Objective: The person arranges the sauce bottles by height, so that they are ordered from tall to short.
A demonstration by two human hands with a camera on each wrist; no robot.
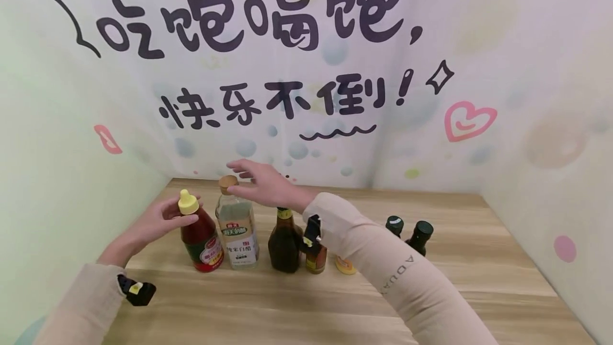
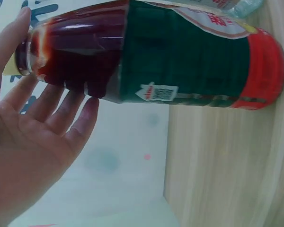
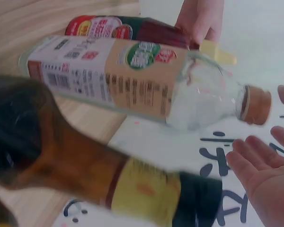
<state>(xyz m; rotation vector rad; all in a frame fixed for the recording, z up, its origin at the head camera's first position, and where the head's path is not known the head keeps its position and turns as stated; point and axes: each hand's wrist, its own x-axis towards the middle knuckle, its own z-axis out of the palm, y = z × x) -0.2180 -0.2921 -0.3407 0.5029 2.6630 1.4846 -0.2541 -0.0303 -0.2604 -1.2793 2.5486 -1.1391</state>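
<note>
At the left of the row stands a ketchup bottle (image 1: 205, 238) with a yellow nozzle cap, upright on the table. My left hand (image 1: 155, 221) is at its neck, thumb on the near side and fingers loosely spread on the far side. In the left wrist view the fingertips (image 2: 91, 105) lie right at the edge of the bottle (image 2: 189, 56). A clear white vinegar bottle (image 1: 238, 236) with a brown cap stands beside it. Over that cap reaches my right hand (image 1: 265, 182), fingers extended. The right wrist view shows a gap between this hand (image 3: 270, 182) and the cap (image 3: 258, 105).
Right of the vinegar stand a dark brown bottle (image 1: 284, 246) and a smaller bottle (image 1: 316, 261). A yellow-based container (image 1: 346, 266) and two dark-capped bottles (image 1: 421, 234) are partly hidden by my right sleeve. A printed white curtain (image 1: 335, 158) hangs behind the wooden table (image 1: 268, 307).
</note>
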